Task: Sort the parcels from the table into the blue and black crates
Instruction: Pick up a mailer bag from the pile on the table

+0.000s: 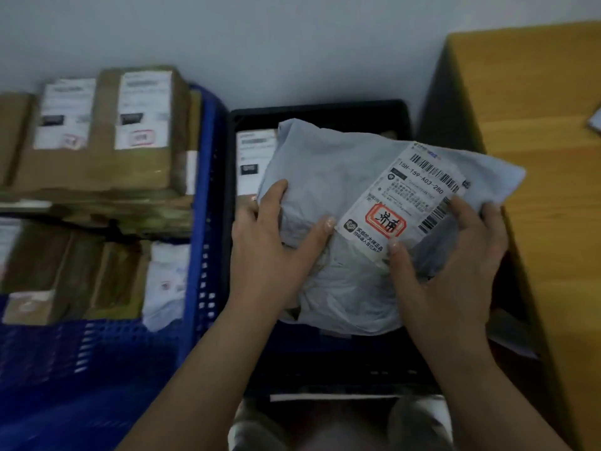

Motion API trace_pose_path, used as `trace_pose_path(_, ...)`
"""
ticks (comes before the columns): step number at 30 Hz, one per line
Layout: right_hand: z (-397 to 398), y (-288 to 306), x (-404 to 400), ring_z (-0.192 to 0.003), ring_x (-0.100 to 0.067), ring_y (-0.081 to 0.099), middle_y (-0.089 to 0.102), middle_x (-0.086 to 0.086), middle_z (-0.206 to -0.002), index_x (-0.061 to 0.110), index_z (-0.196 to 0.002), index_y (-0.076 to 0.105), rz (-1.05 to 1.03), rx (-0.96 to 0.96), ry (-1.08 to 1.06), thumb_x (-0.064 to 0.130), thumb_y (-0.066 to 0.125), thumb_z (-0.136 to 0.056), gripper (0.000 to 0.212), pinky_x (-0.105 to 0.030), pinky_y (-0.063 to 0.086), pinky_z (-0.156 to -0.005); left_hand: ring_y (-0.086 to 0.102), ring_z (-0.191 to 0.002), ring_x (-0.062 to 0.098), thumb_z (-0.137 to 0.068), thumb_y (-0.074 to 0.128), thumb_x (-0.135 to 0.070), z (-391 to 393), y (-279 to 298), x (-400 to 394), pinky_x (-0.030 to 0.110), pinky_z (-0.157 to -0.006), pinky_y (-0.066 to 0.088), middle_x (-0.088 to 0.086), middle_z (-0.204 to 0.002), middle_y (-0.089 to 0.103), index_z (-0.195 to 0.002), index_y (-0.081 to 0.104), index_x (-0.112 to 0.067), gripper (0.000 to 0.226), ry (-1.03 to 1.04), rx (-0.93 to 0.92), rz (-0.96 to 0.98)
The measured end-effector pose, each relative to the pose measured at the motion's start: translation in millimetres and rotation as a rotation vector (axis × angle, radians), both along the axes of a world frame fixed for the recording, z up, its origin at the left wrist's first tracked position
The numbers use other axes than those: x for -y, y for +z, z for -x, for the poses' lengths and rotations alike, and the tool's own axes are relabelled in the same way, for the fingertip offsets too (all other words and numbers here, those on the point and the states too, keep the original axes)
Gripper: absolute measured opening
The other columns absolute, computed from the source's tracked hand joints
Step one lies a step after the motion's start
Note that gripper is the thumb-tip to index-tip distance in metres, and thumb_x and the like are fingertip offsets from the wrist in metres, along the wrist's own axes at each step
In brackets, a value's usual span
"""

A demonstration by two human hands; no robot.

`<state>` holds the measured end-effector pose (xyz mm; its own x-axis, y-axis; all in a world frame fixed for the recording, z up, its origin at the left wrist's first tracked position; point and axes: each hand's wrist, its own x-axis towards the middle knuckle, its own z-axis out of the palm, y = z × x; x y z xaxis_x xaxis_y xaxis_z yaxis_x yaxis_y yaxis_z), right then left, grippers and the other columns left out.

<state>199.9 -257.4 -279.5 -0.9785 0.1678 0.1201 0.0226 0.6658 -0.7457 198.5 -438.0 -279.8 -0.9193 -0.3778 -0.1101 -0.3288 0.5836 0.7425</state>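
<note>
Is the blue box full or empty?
Nearly full. The blue crate is packed with brown cardboard parcels, stacked up to its rim, with a white parcel squeezed in near the front.

grey parcel | blue crate | black crate | brown boxes

Left: your crate stacked with boxes.
Middle: second crate, your bag parcel over it.
Right: table.

To your right stands the orange-brown wooden table; only a small grey flat object lies on it, cut off at the frame's edge.
</note>
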Motion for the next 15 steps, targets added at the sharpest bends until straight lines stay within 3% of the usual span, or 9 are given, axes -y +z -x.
trace_pose_path(4, -41, -1, 90, -0.145, -0.026, 0.014, 0.015, -0.021, -0.156, 0.004, -0.144, 0.034, 0.001, 0.009, 0.033, 0.038, 0.068, -0.085, 0.075, -0.004, 0.008, -0.109, 0.041, -0.112, 0.01, -0.074, 0.06, -0.071, -62, 3, 90, 0.023, -0.09, 0.035, -0.007, -0.116, 0.036, -0.144, 0.034, -0.038, 0.082, 0.033, -0.035, 0.037)
trace_pose_path(9, -86, -4, 192, -0.145, -0.023, 0.014, 0.018, -0.021, -0.155, 0.003, -0.142, 0.037, 0.0, 0.07, 0.093, 0.034, 0.074, -0.082, 0.077, -0.011, 0.011, -0.111, 0.04, -0.114, 0.006, -0.07, 0.055, -0.072, -132, -1, 189, 0.018, -0.089, 0.036, -0.011, -0.117, 0.033, -0.144, 0.03, -0.044, 0.083, 0.078, 0.037, -0.025)
trace_pose_path(12, -109, -4, 238, -0.145, -0.023, 0.014, 0.017, -0.019, -0.156, 0.005, -0.143, 0.038, -0.059, 0.124, 0.171, 0.028, 0.074, -0.079, 0.077, -0.027, 0.017, -0.113, 0.037, -0.108, -0.003, -0.07, 0.059, -0.067, -168, -10, 234, -0.001, -0.078, 0.029, -0.014, -0.117, 0.032, -0.142, 0.031, -0.046, 0.081, 0.147, 0.084, -0.101)
trace_pose_path(15, -129, -9, 275, -0.144, -0.026, 0.013, 0.014, -0.016, -0.158, 0.011, -0.144, 0.036, -0.107, 0.174, 0.276, 0.034, 0.072, -0.079, 0.077, -0.035, 0.018, -0.111, 0.032, -0.104, -0.007, -0.077, 0.066, -0.057, -195, -24, 269, 0.0, -0.078, 0.028, -0.015, -0.118, 0.031, -0.143, 0.03, -0.044, 0.077, 0.201, 0.144, -0.113)
